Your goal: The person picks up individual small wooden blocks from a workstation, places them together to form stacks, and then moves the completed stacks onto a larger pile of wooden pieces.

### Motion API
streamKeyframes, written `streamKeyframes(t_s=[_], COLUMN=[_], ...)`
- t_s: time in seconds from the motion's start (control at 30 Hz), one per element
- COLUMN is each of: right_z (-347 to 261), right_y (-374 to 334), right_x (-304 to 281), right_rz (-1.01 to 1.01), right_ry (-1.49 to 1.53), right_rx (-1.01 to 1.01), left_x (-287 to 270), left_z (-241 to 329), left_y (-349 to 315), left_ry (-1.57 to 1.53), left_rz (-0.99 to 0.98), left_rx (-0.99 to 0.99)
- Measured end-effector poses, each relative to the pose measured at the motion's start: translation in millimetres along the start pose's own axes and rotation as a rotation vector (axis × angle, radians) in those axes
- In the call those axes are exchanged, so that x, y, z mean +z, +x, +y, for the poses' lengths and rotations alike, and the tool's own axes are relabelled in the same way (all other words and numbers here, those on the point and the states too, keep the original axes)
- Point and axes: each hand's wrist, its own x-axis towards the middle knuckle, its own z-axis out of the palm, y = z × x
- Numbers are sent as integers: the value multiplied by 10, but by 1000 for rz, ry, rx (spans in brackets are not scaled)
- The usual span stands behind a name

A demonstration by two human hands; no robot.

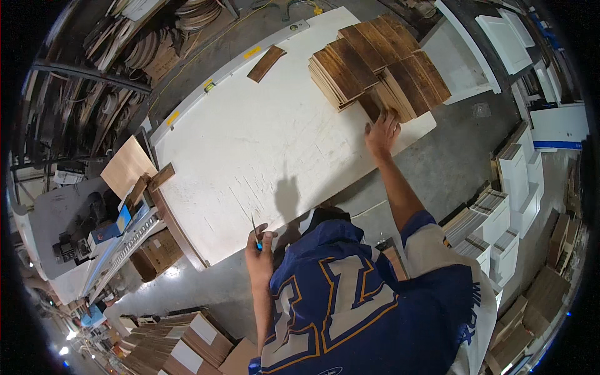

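Observation:
A thin pointed tool with a blue handle (259,245) is gripped in my left hand (257,250), its slim tip pointing up over the near edge of the white worktable (250,150). The exact kind of tool is too small to make out. My right hand (382,134) reaches to the near side of several stacked dark-brown wood boards (356,59). Its fingers are apart, with the tips at a brown board (370,106) low in a gap of the stack. Whether they touch that board is unclear.
A long spirit level (228,70) lies along the table's far edge, near a small brown wood piece (267,64). At the left end stand a plywood panel (129,165) and a brown wood strip (181,234). White drawer-like boxes (494,219) are stacked on the right.

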Motion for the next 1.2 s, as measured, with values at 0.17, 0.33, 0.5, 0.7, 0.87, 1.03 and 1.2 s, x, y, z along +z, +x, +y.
streamKeyframes(t_s=[0.17, 0.33, 0.5, 0.7, 0.87, 1.03, 1.2], right_z=[-150, -581, -154, -147, -409, -748, -1489], right_y=[-8, -285, -168, -316, -729, -1520, -2148], right_x=[269, 179, 583, 698, 493, 155, -356], right_rz=[-353, -279, -3, -231, -296, -102, -412], right_ry=[152, 314, 150, 147, 454, 694, 664], right_rx=[-238, -116, -155, -86, -284, -425, -449], left_x=[59, -35, 67, 109, -208, -600, -1150], left_z=[128, 281, 140, 66, 144, -53, -381], left_y=[56, -57, 152, 326, 480, 725, 942], left_ry=[-25, -126, -153, -169, -140, -119, -126], left_rz=[3, 118, -34, -127, -188, -80, 36], left_rx=[18, -100, -86, 64, -85, 84, 132])
